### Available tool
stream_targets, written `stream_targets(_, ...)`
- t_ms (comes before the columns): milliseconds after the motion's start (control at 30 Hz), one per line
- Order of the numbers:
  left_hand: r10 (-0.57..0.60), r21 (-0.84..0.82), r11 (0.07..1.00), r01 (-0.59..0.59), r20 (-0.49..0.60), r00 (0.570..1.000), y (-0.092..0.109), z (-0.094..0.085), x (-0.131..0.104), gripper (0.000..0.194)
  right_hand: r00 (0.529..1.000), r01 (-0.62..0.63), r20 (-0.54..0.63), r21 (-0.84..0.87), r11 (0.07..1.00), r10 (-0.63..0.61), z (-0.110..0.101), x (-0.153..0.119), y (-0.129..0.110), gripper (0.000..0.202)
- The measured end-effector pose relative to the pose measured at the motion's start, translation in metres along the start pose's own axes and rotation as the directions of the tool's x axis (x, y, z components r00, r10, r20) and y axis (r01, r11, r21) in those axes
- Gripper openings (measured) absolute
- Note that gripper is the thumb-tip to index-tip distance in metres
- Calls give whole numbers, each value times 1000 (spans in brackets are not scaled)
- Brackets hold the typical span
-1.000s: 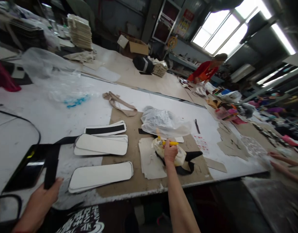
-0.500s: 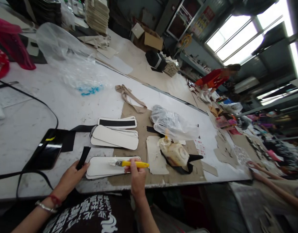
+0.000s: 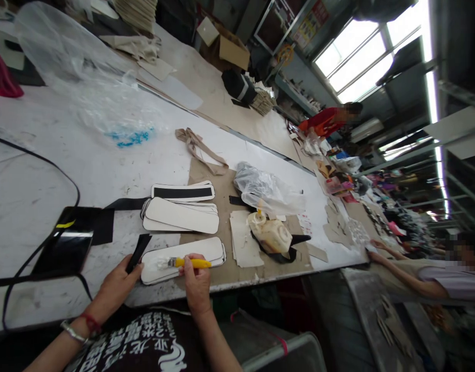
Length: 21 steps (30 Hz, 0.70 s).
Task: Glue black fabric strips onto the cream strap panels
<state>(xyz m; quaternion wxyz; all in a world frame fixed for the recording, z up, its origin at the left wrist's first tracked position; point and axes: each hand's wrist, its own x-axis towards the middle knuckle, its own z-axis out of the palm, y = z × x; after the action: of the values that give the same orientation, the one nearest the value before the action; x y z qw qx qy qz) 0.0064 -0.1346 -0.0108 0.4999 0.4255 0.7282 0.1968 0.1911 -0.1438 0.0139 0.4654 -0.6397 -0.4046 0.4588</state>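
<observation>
One brush [image 3: 179, 262] was gripped by the right hand [image 3: 198, 283] against the nearest panel [image 3: 201, 249]; a strap [image 3: 138, 254] was pinched by the left hand [image 3: 119, 283].

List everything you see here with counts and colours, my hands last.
table: one, white, in front
panel stacks: three, white, on table
brush: one, yellow-handled, at nearest stack
jug: one, cream, right of stacks
nearby plastic bags: two, clear, behind jug and far left
fabric strap: one, tan, beyond stacks
cardboard box: one, brown, far back
other people: at least two, red and pale clothing, far side and right
left hand: one, bare, holding black strap
right hand: one, bare, holding brush
</observation>
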Motion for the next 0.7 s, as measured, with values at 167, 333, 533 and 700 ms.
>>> stream_targets(167,-30,82,996,27,29,999,4,-2,-1,49,957,217,-118,-314,924,-265,-34,8,-4,22)
stream_targets(333,-58,142,988,52,36,998,12,-5,-2,46,878,338,-131,-513,789,-461,-64,20,-6,19)
stream_targets(533,-80,181,981,70,48,996,17,-6,-3,49,826,401,-49,-649,647,-561,-85,26,-7,19)
stream_targets(700,-49,202,978,44,22,999,14,-8,-2,50,802,459,103,-737,496,-589,-89,21,-5,22)
